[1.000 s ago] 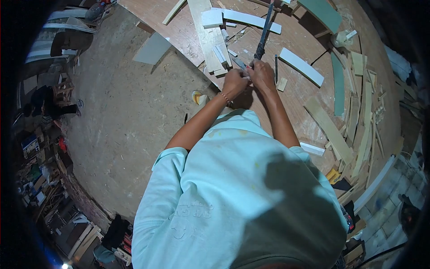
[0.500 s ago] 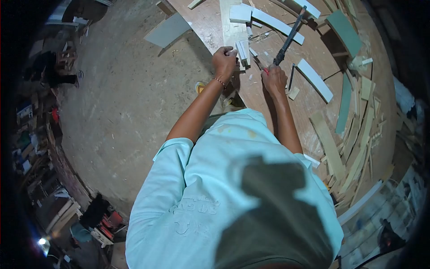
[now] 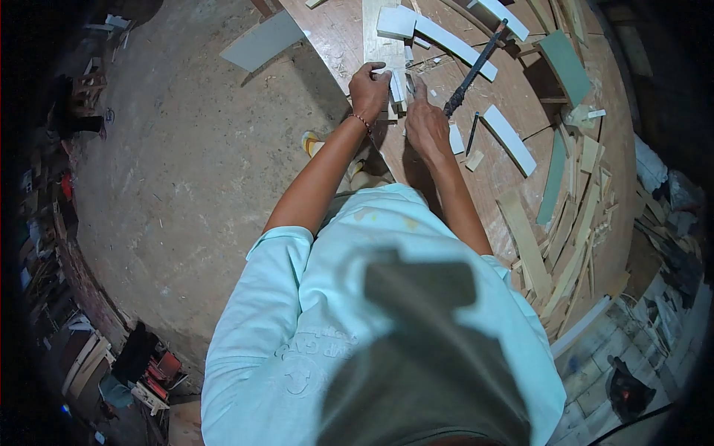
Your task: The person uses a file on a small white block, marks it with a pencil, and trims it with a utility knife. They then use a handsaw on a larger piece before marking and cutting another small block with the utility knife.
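Note:
My left hand [image 3: 370, 88] is curled over a cluster of small white wood pieces [image 3: 399, 87] that lie on a pale plank [image 3: 375, 41] at the workbench's near edge. My right hand [image 3: 426, 123] lies palm down just right of them, its index finger stretched up to touch the pieces. I see nothing held in it. A long dark tool handle [image 3: 474, 68] lies on the bench right beside the right hand. A black pencil [image 3: 471, 134] lies a little further right.
The brown workbench [image 3: 491, 186] carries white strips [image 3: 509, 140], green panels [image 3: 567, 63] and a pile of offcut slats [image 3: 573, 245] at the right. A grey board [image 3: 260, 41] leans off the bench's left side. To the left are bare concrete floor [image 3: 186, 186] and clutter.
My right hand moved left, away from the end of the dark tool, to the small white pieces. My left hand stayed on those pieces. One second ago both hands were together near the tool.

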Demonstrator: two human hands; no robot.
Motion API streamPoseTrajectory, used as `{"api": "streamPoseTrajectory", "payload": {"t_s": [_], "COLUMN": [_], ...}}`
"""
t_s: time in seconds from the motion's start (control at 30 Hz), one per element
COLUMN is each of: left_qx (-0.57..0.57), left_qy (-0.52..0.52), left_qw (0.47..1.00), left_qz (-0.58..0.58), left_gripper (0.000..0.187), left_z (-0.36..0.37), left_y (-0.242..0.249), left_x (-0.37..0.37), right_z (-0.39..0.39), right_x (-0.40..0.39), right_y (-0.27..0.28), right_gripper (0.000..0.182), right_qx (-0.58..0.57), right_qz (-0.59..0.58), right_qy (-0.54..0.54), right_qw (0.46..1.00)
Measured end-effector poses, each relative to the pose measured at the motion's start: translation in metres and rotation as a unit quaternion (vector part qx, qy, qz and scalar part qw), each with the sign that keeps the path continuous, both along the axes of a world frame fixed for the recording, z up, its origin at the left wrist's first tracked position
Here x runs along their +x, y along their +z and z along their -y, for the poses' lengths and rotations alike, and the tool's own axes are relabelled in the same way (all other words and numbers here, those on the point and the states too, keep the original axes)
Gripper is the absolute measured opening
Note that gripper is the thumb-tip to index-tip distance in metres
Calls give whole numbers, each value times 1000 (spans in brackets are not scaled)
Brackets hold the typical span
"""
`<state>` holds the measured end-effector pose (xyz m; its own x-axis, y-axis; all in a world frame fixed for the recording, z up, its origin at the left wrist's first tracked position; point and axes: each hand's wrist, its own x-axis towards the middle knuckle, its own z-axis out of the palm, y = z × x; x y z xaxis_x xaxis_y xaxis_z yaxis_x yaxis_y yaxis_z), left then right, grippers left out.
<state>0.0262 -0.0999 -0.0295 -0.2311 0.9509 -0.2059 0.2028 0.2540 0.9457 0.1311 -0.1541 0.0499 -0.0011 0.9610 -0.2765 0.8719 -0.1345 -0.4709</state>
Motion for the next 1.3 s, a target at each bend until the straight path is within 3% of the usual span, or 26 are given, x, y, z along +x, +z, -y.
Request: {"api": "streamPoseTrajectory", "payload": {"t_s": [0.23,1.3], "left_qx": [-4,-9], "left_qy": [-5,9], "left_qw": [1000,1000], "left_qz": [21,9], "left_gripper": [19,20], "left_z": [-1,0], "left_y": [-2,-7], "left_x": [1,3], "right_z": [-12,-13], "right_x": [-9,-18], "right_y": [-10,-23], "right_gripper": [56,54], "right_qx": [-16,25], "right_qz": [51,53], "right_qy": [26,33], "right_qw": [998,998]}}
